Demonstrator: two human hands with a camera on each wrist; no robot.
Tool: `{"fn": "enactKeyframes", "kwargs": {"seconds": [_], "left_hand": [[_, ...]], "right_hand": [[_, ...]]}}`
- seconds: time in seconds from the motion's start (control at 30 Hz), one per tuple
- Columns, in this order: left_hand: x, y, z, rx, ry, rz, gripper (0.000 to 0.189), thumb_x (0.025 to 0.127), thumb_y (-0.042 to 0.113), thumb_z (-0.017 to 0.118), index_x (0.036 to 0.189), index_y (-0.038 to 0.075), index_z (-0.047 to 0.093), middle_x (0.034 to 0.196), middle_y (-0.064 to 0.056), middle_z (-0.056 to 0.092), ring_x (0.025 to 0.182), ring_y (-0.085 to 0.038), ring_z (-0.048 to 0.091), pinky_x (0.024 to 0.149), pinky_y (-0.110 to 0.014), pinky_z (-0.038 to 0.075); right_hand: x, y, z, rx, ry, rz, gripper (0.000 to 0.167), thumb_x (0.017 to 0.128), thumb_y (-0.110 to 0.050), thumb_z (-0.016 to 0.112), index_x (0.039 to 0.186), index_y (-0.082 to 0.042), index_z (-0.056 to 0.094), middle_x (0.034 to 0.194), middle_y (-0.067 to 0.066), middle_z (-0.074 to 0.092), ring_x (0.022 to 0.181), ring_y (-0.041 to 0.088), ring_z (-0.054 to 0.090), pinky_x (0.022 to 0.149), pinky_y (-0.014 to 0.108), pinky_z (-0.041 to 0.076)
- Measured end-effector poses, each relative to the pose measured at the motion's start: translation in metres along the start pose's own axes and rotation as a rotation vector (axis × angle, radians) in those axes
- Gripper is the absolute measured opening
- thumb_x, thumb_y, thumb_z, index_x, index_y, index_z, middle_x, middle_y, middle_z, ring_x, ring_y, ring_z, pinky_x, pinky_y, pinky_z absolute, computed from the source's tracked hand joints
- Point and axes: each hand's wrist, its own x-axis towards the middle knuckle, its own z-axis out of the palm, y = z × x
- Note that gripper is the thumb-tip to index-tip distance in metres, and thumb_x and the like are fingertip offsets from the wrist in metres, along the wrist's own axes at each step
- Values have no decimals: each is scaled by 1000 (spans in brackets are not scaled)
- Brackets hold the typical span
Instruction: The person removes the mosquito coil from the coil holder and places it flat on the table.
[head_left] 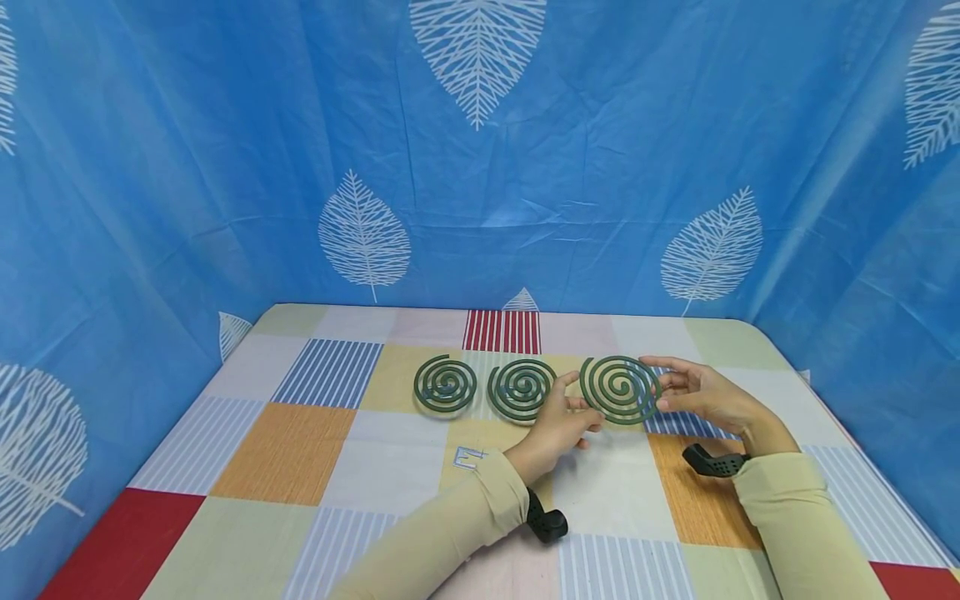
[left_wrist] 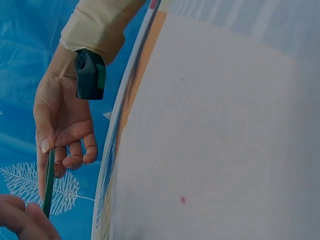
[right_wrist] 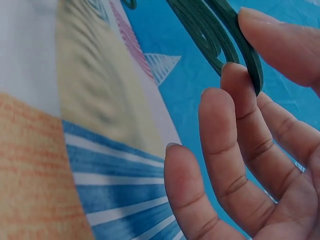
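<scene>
Nearest, a pale left sleeve (head_left: 450, 525) crosses the patchwork cloth (head_left: 390, 467). Beyond it lie the left coil (head_left: 446, 385), an unreadable blue letter-like mark (head_left: 468, 457) and the middle coil (head_left: 522, 390), slightly overlapped by the left hand (head_left: 557, 429). That hand touches the raised coil (head_left: 621, 387) at its left, grip unclear; the right hand (head_left: 708, 396) pinches its right edge.

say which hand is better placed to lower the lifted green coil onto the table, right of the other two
The right hand, probably: it pinches the lifted coil at its right edge, while in the head view the left hand sits between that coil and the middle coil.
</scene>
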Motion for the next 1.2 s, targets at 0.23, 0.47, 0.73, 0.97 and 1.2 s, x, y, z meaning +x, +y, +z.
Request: {"fn": "enactKeyframes", "kwargs": {"seconds": [0.23,0.47,0.73,0.97,1.2], "left_hand": [[2,-4,0,-28,-29,-22,81,95,-5,69,167,7,32,101,-3,58,76,-9,65,50,-16,46],[2,-5,0,-40,-59,-38,83,96,-4,69,168,2,28,96,-4,61,76,-9,63,53,-16,47],[3,-7,0,-36,-85,-75,83,96,-4,69,168,1,28,100,-4,69,74,-8,62,54,-15,48],[6,-10,0,-54,-92,-77,82,95,-6,68,167,0,29,105,-6,73,71,-8,62,52,-15,47],[8,-12,0,-77,-117,-88,68,95,-7,65,159,5,44,104,-6,74,69,-8,61,50,-14,46]], "right_hand": [[1,7,-1,-31,22,31,61,104,7,62,149,-35,60,113,1,71,103,17,71,90,32,61],[-1,9,-1,-70,62,78,59,103,3,66,142,-40,62,114,2,71,102,16,71,85,31,61],[3,12,1,-166,131,164,66,101,-1,70,160,7,43,114,3,70,97,15,72,79,31,61],[6,11,4,-245,173,225,73,101,-6,73,158,17,34,115,5,71,93,14,70,79,32,61],[7,12,4,-258,178,238,71,102,-6,72,157,19,35,116,7,71,91,13,69,78,32,60]]}}
